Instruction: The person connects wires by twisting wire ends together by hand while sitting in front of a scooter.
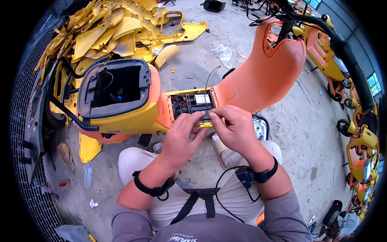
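My left hand [182, 136] and my right hand [236, 127] meet over the near edge of an open floorboard compartment [214, 96] on an orange and yellow electric scooter [151, 109]. Thumb and fingers of each are pinched together, the fingertips nearly touching. What they pinch is too small to make out. A thin dark cable [207, 80] sticks up from the compartment and runs down toward my fingertips; I cannot tell if it is held. Inside the bay lie dark wiring [181, 105] and a silvery box-shaped part [202, 99].
Left of the bay, the scooter's seat opening [117, 107] gapes over a dark bin. Its orange front shield [262, 76] rises at right, below a black handlebar grip [350, 60]. Yellow panels [109, 30] are heaped behind. More yellow scooters [365, 151] line the right side.
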The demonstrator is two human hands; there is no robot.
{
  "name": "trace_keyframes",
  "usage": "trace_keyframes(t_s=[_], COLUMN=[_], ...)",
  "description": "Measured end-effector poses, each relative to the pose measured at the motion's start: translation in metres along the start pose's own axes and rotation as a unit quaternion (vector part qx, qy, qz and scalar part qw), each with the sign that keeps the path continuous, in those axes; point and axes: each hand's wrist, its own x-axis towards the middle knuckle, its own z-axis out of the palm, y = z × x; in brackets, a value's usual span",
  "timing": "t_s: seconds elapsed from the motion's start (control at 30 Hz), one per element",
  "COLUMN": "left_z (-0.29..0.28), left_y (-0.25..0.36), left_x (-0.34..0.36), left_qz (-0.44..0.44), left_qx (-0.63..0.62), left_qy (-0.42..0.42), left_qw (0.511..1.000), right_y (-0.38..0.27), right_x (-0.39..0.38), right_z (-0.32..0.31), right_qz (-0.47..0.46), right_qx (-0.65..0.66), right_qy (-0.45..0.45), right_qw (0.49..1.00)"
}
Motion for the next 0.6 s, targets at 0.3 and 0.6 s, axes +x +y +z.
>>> trace_keyframes(t_s=[0.3,0.6], left_z=[0.002,-0.008], left_y=[-0.006,-0.010], left_x=[-0.003,0.006], left_qz=[-0.009,0.086], left_qx=[-0.019,0.129], left_qy=[0.020,0.073], left_qw=[1.000,0.985], right_y=[-0.002,0.009], right_x=[0.001,0.002], right_z=[-0.007,-0.021], right_qz=[0.048,0.183], right_qx=[-0.009,0.185], right_qy=[0.006,-0.084], right_qw=[0.999,0.962])
